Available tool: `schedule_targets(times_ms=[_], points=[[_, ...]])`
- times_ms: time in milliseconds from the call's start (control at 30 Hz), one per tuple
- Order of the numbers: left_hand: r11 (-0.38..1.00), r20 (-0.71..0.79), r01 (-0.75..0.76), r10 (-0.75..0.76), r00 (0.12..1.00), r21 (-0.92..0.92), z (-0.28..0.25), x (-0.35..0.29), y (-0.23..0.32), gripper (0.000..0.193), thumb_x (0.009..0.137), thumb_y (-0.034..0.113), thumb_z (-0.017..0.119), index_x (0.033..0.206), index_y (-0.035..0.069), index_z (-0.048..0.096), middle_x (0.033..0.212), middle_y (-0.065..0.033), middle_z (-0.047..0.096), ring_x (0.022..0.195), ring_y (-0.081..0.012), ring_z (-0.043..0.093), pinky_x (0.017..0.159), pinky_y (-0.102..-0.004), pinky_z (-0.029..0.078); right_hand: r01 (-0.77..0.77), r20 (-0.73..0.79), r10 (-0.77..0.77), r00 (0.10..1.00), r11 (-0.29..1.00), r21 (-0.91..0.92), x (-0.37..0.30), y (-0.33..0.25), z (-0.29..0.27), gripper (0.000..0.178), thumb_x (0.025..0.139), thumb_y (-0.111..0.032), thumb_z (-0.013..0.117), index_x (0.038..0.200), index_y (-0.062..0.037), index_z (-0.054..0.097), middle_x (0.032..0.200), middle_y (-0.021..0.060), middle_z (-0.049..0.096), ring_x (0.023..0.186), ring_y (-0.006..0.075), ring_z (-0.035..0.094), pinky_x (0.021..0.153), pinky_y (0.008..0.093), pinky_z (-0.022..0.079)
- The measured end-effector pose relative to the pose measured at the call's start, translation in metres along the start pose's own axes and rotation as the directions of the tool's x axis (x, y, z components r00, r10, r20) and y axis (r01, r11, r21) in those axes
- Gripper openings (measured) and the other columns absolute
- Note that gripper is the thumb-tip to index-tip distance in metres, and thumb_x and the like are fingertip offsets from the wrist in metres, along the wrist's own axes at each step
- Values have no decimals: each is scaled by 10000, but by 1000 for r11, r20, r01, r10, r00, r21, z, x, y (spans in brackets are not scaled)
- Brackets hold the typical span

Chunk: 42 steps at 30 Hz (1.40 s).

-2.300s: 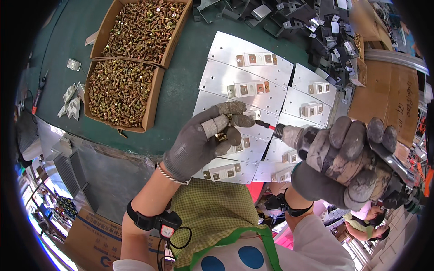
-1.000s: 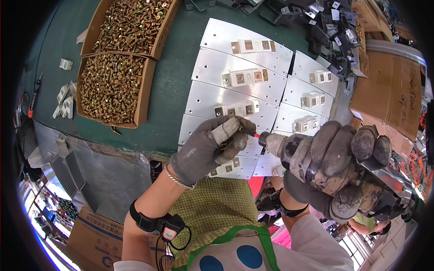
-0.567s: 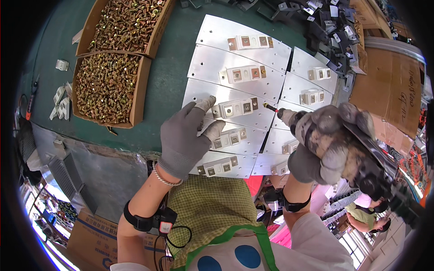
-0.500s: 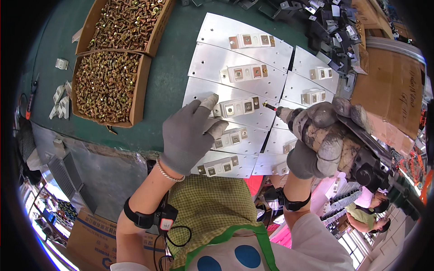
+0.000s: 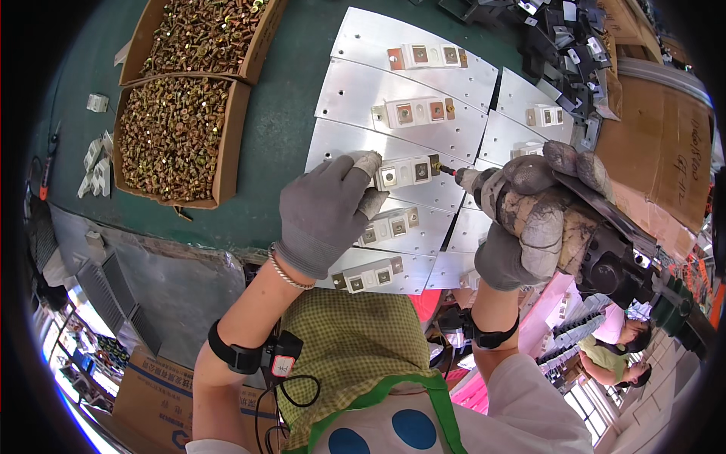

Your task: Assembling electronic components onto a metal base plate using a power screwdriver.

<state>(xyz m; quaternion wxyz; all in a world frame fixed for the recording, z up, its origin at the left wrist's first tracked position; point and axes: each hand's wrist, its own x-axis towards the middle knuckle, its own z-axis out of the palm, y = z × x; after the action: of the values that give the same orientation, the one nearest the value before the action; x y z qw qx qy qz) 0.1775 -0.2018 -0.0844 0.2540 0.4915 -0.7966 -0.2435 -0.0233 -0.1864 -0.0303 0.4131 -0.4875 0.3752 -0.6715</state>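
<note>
My gloved left hand [image 5: 321,216] pinches the left end of a white terminal-like block [image 5: 404,172] between thumb and forefinger. That block lies on a silver metal plate [image 5: 333,140]. Wrapped in its gloved fingers, my right hand [image 5: 533,216] grips a dark, worn power screwdriver [image 5: 582,216]. Its thin bit [image 5: 451,172] points left and meets the block's right end, by a brass-coloured screw. Similar blocks, one above [image 5: 416,113] and one below [image 5: 392,225], sit on neighbouring plates. My right fingers hide part of the screwdriver body.
Two cardboard boxes of brassy screws, a near one [image 5: 172,140] and a far one [image 5: 200,38], stand on the green table [image 5: 268,151]. Black metal brackets [image 5: 560,53] pile up at the far right, beside a carton [image 5: 650,144]. White blocks [image 5: 94,170] lie at the left.
My left hand has moved slightly right and its fingers have closed round the block's end. The screwdriver bit has come left and down onto the block's right end.
</note>
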Motion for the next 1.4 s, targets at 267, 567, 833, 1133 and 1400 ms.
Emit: schedule_targets(times_ms=[267,567,833,1133,1400], points=[[1000,13,-2,1,1000,9,0,0,-1,333,649,190,699,957,92,617,715,-26,567,560,-184,552,476,-279,436,62,-87,-90,992,957,-282,0,4,25,568,723,-89,650,1212,3,375,1054,195,526,830,248,572,601,431,532],[1000,1,-13,13,1000,15,2,0,-2,316,661,214,691,948,99,622,706,-19,564,563,-181,552,484,-280,436,-72,-27,69,997,994,-87,1,10,15,505,738,-7,652,1173,-4,395,1105,170,516,899,202,582,811,321,496],[999,22,-15,15,1000,32,1,-2,0,280,680,218,656,932,109,600,718,-18,540,640,-185,558,515,-294,446,-101,-61,99,993,994,-36,8,14,14,516,715,-119,688,1142,7,429,1023,197,544,786,231,598,628,373,533],[1000,73,-7,5,997,23,-4,-2,0,365,697,229,678,1014,74,586,734,-42,555,627,-170,560,546,-273,449,87,-148,-135,980,953,-291,8,9,30,526,737,-68,660,1179,6,383,1041,157,535,785,164,590,652,288,522],[-438,599,470,-223,769,-767,-44,-31,27,372,875,173,461,1180,-38,427,1150,-149,499,863,-121,521,671,-198,440,-166,354,38,934,927,338,-2,-67,45,508,819,-197,541,1240,-6,329,1031,101,446,865,197,419,694,426,440]])
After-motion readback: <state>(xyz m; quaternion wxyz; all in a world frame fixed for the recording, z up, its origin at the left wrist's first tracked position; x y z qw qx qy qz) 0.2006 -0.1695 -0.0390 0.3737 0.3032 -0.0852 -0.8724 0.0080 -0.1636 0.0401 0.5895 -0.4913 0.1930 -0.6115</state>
